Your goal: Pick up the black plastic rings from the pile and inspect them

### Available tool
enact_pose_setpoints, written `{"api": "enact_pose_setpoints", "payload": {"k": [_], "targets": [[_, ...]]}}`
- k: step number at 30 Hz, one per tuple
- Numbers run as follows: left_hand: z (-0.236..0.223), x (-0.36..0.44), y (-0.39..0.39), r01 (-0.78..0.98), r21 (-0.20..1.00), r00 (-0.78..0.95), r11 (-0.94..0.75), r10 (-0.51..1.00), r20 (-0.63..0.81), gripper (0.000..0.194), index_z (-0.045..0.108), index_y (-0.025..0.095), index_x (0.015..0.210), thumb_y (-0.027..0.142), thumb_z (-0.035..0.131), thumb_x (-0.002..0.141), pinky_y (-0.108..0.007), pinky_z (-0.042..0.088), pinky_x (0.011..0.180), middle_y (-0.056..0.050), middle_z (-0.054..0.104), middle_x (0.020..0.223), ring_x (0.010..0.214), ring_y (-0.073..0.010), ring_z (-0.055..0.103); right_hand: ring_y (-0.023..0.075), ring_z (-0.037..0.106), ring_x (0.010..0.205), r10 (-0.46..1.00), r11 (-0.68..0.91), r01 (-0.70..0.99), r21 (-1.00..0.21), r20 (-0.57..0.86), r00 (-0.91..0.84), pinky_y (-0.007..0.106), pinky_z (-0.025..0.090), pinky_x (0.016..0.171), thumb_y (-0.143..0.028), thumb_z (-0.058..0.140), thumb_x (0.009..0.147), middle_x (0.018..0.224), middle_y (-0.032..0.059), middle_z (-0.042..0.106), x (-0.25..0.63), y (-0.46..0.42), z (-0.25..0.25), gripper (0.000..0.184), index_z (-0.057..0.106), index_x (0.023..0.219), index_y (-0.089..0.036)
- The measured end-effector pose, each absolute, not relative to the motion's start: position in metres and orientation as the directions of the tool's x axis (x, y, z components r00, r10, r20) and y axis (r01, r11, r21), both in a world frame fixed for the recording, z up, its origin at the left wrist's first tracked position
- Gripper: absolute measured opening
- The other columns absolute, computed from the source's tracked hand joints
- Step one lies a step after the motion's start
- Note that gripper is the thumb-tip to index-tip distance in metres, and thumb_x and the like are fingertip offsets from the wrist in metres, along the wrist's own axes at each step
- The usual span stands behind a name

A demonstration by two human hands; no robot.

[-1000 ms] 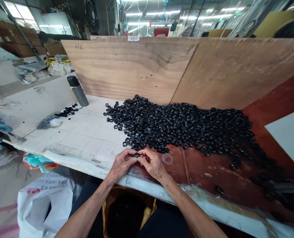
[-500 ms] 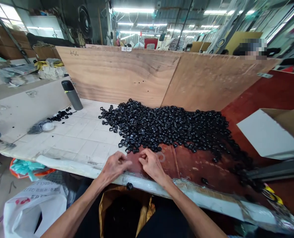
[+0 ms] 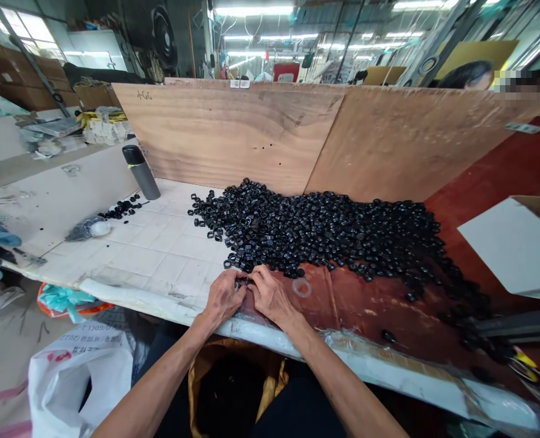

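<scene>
Bench in two surfaces: pale, tile-like sheeting (image 3: 160,249) at left, scuffed with seams in a grid; smooth red-brown board (image 3: 361,313) at right, scratched, a pale ring mark (image 3: 301,288) on it. Front edge (image 3: 270,337) wrapped in wrinkled, whitish plastic. Back wall (image 3: 233,131) of plywood, grain running lengthwise, upper edge rough. Grey cylindrical bottle (image 3: 146,179), black cap, stands near the wall at left; crumpled clear bag (image 3: 81,230) with dark contents nearer the front. Woven white sack (image 3: 78,359), creased and printed, below the bench; yellow-brown bag (image 3: 194,389) gapes under the hands, its inside dark. Pile (image 3: 325,228) of small black rings heaped along the wall, thinning to loose strays at both ends; glossy, hard-looking, short and hollow, some faceted, many catching light. One dark piece (image 3: 243,282) sits between the hands, just in front of the pile, over the bench; mostly covered by fingers, its outline unclear. Left hand (image 3: 225,296) and right hand (image 3: 269,295) both pinch it at the fingertips, fingers curled, hands nearly meeting.
</scene>
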State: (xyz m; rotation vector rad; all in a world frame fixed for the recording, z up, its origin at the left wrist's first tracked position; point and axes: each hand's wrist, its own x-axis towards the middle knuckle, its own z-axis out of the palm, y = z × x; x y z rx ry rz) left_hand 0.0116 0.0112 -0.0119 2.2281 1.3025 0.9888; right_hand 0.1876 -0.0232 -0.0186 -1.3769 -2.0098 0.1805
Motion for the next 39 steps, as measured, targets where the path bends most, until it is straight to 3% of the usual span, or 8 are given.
{"api": "enact_pose_setpoints", "payload": {"k": [5, 9, 14, 21, 24, 27, 34, 39], "targets": [[-0.01, 0.009, 0.009, 0.512, 0.727, 0.322, -0.457, 0.887, 0.332, 0.027, 0.068, 0.021, 0.1, 0.011, 0.066, 0.075, -0.031, 0.057, 0.073, -0.002, 0.071, 0.088, 0.075, -0.0176, 0.068, 0.0237, 0.063, 0.089, 0.867, 0.44, 0.707, -0.554, 0.466, -0.176, 0.034, 0.053, 0.081, -0.008, 0.046, 0.093, 0.098, 0.0101, 0.063, 0.187, -0.021, -0.022, 0.021, 0.06, 0.104, -0.019], [-0.007, 0.008, 0.008, 0.367, 0.818, 0.358, -0.443, 0.879, 0.315, 0.025, 0.07, 0.02, 0.101, 0.012, 0.064, 0.078, -0.027, 0.059, 0.07, -0.003, 0.068, 0.094, 0.075, -0.0141, 0.068, 0.0231, 0.066, 0.098, 0.893, 0.393, 0.53, -0.751, 0.45, -0.025, 0.035, 0.054, 0.089, -0.016, 0.052, 0.096, 0.106, 0.0102, 0.066, 0.192, -0.02, -0.01, 0.023, 0.065, 0.115, -0.019], [-0.001, 0.009, 0.007, 0.254, 0.882, 0.365, -0.397, 0.884, 0.293, 0.028, 0.074, 0.021, 0.108, 0.018, 0.066, 0.082, -0.025, 0.059, 0.066, -0.006, 0.066, 0.105, 0.087, -0.0168, 0.068, 0.0149, 0.068, 0.071, 0.962, 0.267, 0.236, -0.934, 0.271, -0.018, 0.027, 0.058, 0.068, -0.029, 0.058, 0.096, 0.098, 0.0051, 0.066, 0.192, -0.018, -0.004, 0.016, 0.072, 0.093, -0.021], [-0.001, 0.008, 0.005, 0.119, 0.975, 0.332, -0.189, 0.933, 0.141, 0.03, 0.064, 0.02, 0.112, 0.024, 0.069, 0.083, -0.031, 0.06, 0.08, -0.005, 0.073, 0.105, 0.089, -0.0165, 0.072, 0.0196, 0.068, 0.077, 0.959, 0.246, 0.298, -0.922, 0.277, 0.067, 0.031, 0.055, 0.076, -0.027, 0.072, 0.083, 0.082, 0.0037, 0.073, 0.189, -0.016, -0.008, 0.009, 0.07, 0.078, -0.02], [-0.005, 0.01, 0.006, 0.162, 0.979, 0.254, -0.123, 0.964, 0.079, 0.035, 0.058, 0.019, 0.107, 0.023, 0.074, 0.077, -0.029, 0.059, 0.072, -0.002, 0.074, 0.092, 0.075, -0.0151, 0.072, 0.0187, 0.069, 0.068, 0.976, 0.165, 0.157, -0.974, 0.184, 0.118, 0.03, 0.055, 0.067, -0.032, 0.071, 0.083, 0.08, 0.0037, 0.073, 0.191, -0.015, -0.006, 0.013, 0.068, 0.079, -0.02], [-0.007, 0.011, 0.007, 0.2, 0.969, 0.274, -0.147, 0.958, 0.089, 0.037, 0.056, 0.019, 0.105, 0.017, 0.075, 0.073, -0.031, 0.06, 0.074, -0.003, 0.075, 0.092, 0.077, -0.016, 0.072, 0.019, 0.071, 0.069, 0.98, 0.156, 0.058, -0.986, 0.161, 0.116, 0.03, 0.056, 0.066, -0.036, 0.07, 0.083, 0.09, 0.0054, 0.074, 0.191, -0.017, -0.003, 0.017, 0.065, 0.081, -0.02], [-0.003, 0.012, 0.002, 0.121, 0.975, 0.288, -0.187, 0.946, 0.146, 0.043, 0.053, 0.02, 0.111, 0.023, 0.079, 0.077, -0.037, 0.061, 0.09, -0.006, 0.074, 0.106, 0.094, -0.0183, 0.074, 0.0195, 0.068, 0.082, 0.963, 0.247, 0.225, -0.943, 0.264, 0.047, 0.031, 0.054, 0.078, -0.031, 0.07, 0.083, 0.091, 0.0042, 0.075, 0.189, -0.021, -0.001, 0.011, 0.066, 0.082, -0.021], [0.003, 0.012, -0.001, 0.057, 0.981, 0.298, -0.184, 0.941, 0.159, 0.036, 0.057, 0.02, 0.106, 0.033, 0.079, 0.081, -0.034, 0.061, 0.088, -0.006, 0.073, 0.107, 0.093, -0.0172, 0.074, 0.0185, 0.066, 0.075, 0.96, 0.257, 0.3, -0.919, 0.278, 0.029, 0.03, 0.053, 0.073, -0.032, 0.07, 0.084, 0.084, 0.0021, 0.073, 0.19, -0.021, -0.001, 0.011, 0.071, 0.088, -0.021]]}}
